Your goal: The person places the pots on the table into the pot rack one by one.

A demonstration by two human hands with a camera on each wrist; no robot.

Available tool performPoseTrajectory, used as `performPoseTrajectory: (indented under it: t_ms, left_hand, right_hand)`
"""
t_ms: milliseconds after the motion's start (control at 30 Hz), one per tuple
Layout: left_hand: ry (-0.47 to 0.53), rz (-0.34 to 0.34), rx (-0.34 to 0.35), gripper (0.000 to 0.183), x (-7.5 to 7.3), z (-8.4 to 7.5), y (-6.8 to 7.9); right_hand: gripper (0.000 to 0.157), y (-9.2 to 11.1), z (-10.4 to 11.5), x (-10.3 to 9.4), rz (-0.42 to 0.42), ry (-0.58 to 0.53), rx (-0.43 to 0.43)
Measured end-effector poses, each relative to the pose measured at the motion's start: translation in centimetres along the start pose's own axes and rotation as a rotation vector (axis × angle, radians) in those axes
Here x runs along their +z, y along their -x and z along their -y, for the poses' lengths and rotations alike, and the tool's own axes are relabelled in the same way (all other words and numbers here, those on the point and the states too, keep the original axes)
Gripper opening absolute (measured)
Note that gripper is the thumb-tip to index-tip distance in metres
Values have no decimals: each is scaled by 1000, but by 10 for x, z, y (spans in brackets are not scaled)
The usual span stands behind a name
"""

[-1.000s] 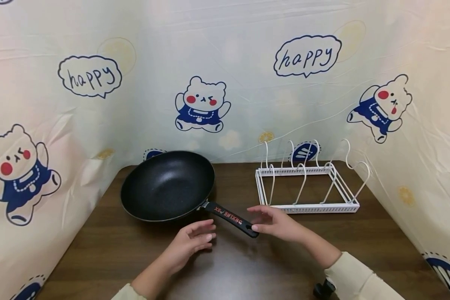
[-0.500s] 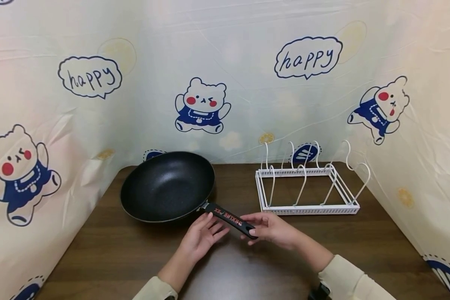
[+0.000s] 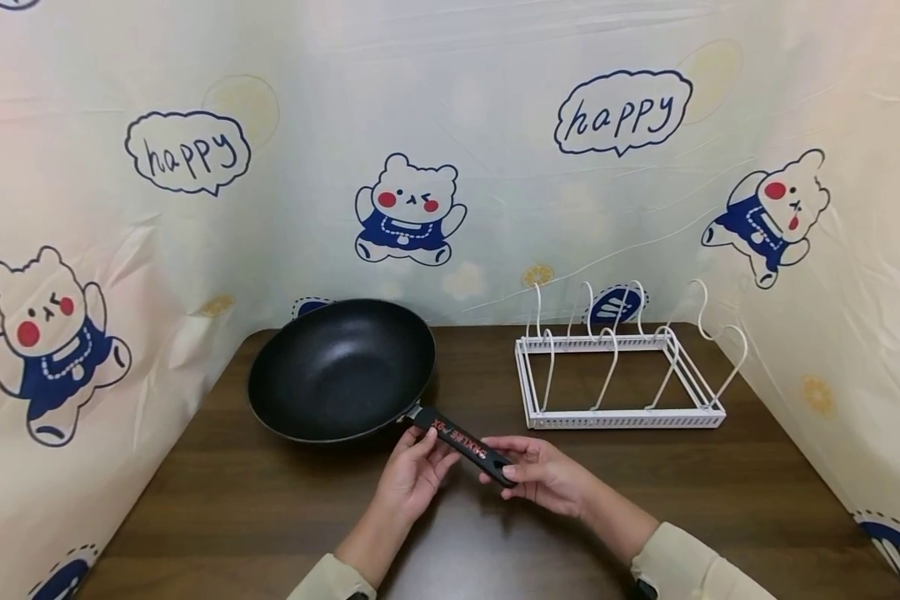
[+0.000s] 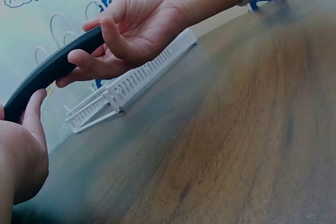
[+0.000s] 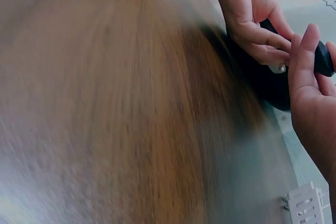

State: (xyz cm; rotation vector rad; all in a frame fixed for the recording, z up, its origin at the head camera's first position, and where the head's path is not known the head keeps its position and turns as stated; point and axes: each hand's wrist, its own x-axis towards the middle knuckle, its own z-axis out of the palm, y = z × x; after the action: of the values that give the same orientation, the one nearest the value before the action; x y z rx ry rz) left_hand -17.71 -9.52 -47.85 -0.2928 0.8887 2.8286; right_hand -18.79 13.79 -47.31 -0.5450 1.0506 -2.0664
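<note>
A black frying pan (image 3: 341, 371) sits on the left half of the table, its handle (image 3: 461, 443) slanting toward the front right. My left hand (image 3: 412, 479) holds the handle near the pan, thumb on top and fingers below. At the handle's far end my right hand (image 3: 543, 477) pinches the tip between thumb and fingers. In the left wrist view the dark handle (image 4: 58, 66) runs between both hands, with the right hand (image 4: 136, 35) at its upper end. The right wrist view shows the pan's dark body (image 5: 252, 72) partly hidden behind the left hand (image 5: 257, 19).
A white wire rack (image 3: 622, 417) with several upright hooked dividers stands at the right back of the brown wooden table (image 3: 217, 517). Behind the table hangs a pale curtain (image 3: 495, 208) printed with cartoon bears.
My left hand has moved up and right from below the handle and taken hold of it. My right hand's fingers have closed in under the handle's tip. The pan stays in place.
</note>
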Motion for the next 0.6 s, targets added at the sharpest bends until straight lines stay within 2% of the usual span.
performPoseTrajectory:
  t_ms: [167, 367, 600]
  left_hand:
    - [-28, 35, -4, 28, -1, 1, 6]
    - [-136, 59, 1, 31, 0, 4, 13]
    - [-280, 148, 72, 64, 4, 5, 18]
  right_hand:
    - [45, 3, -5, 3, 12, -7, -10]
    - [45, 13, -10, 6, 34, 0, -34]
    - [46, 14, -20, 9, 50, -20, -73]
